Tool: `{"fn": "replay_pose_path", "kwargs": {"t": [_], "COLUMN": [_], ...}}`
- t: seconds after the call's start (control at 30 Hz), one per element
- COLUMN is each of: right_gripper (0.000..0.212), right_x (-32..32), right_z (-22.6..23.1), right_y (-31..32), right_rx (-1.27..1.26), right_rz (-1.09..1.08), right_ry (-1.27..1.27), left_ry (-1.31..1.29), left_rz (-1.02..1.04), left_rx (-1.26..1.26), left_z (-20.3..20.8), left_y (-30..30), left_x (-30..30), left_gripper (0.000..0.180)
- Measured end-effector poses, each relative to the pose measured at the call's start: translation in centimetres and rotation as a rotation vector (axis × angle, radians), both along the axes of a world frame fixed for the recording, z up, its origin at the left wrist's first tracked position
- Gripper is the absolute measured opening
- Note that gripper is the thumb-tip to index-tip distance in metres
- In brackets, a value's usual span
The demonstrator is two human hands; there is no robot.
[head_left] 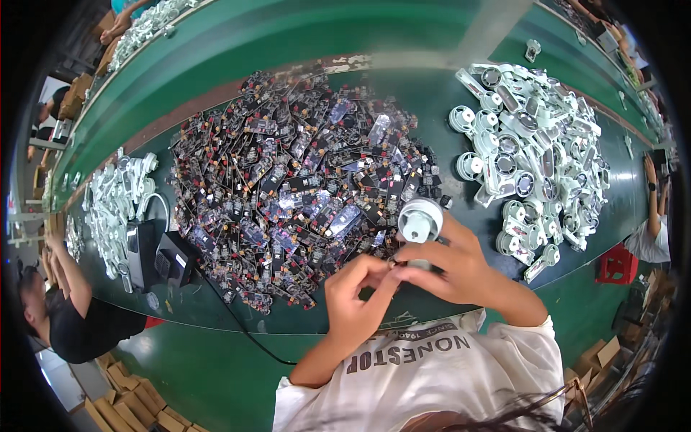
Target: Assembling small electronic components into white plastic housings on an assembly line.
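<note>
Bare green table (433, 97) leaves a lane between two obstacles, the dark circuit-board heap (288, 180) and the white-part pile (551, 147).

Both bare forearms are angled inward, and the hands are brought together before the chest. The left hand (351, 297) is raised from a bent elbow, its thumb and forefinger drawn together at the tips. The right hand (452, 265) is turned leftward with fingers curled, its thumb and forefinger extended close to the left fingertips. Both wrists are left uncovered.

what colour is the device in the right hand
The device is mostly white; see the head view.
</note>
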State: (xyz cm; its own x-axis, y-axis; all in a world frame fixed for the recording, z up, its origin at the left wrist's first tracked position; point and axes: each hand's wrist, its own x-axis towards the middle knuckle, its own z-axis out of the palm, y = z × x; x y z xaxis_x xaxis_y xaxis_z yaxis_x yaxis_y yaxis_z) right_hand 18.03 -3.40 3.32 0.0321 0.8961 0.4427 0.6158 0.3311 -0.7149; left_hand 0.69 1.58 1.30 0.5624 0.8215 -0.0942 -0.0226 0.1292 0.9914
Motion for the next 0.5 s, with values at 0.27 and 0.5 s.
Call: {"fn": "replay_pose_path", "kwargs": {"t": [0.27,0.5], "right_gripper": [0.053,0.046], "right_x": [-0.7,-1.6], "right_z": [0.6,0.8], "right_y": [-0.6,-1.9], "right_rx": [-0.088,-0.129], "right_rz": [0.257,0.376], "right_ry": [-0.064,0.294], "left_ry": [-0.347,-0.383], "left_rz": [-0.199,-0.158], "left_rx": [-0.712,-0.621], "left_z": [1.5,3.3], "left_y": [-0.7,-2.5], "left_x": [-3.6,-4.4], "left_gripper": [0.013,0.015]}}
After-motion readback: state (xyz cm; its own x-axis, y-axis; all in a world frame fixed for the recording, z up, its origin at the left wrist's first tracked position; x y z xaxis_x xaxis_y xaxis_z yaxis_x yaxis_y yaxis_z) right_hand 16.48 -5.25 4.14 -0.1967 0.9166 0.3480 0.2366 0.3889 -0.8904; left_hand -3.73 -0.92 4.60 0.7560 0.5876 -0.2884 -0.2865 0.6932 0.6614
